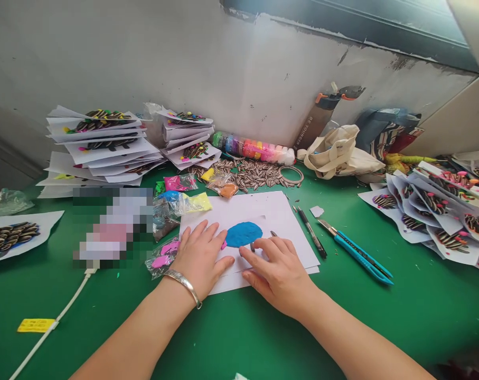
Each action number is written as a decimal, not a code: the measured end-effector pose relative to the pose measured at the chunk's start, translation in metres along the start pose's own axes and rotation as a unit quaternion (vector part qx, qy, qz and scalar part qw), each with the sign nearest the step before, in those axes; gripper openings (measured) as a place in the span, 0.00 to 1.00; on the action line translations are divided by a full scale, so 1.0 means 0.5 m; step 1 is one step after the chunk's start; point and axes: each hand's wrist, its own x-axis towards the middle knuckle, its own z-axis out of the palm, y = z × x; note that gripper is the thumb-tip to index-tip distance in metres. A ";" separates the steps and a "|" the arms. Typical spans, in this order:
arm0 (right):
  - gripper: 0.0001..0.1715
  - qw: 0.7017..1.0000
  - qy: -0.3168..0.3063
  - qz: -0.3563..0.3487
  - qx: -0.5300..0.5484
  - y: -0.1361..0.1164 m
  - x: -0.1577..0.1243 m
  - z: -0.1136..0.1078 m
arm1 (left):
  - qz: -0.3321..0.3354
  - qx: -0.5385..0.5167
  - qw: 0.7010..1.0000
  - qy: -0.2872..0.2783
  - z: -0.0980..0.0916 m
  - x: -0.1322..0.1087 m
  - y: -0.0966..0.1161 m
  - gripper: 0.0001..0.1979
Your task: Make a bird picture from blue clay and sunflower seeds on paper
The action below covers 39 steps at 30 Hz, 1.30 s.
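A flattened oval of blue clay [244, 234] lies on a small sheet atop the white paper [271, 207]. My left hand [199, 256] rests palm down on the paper, fingers stretched out, just left of the clay. A bit of pink clay [224, 245] shows by its fingertips. My right hand [281, 269] sits at the clay's lower right edge, fingers bent and thumb apart from the index finger. Something small and dark [253, 246] is at its fingertips, too small to make out. A sunflower seed [273, 234] lies just beyond that hand.
Clay packets [179, 182] and a pink clay packet [162, 261] lie left of the paper. Sunflower seeds [255, 175] are heaped behind. A pen [311, 232] and a blue utility knife [360, 256] lie right. Stacked seed pictures [104, 142] and more cards [433, 211] flank them.
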 end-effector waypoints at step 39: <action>0.22 0.998 -0.050 -0.014 -0.020 -0.004 0.003 0.000 | -0.009 -0.001 1.000 -0.015 -0.006 -0.001 0.007 0.25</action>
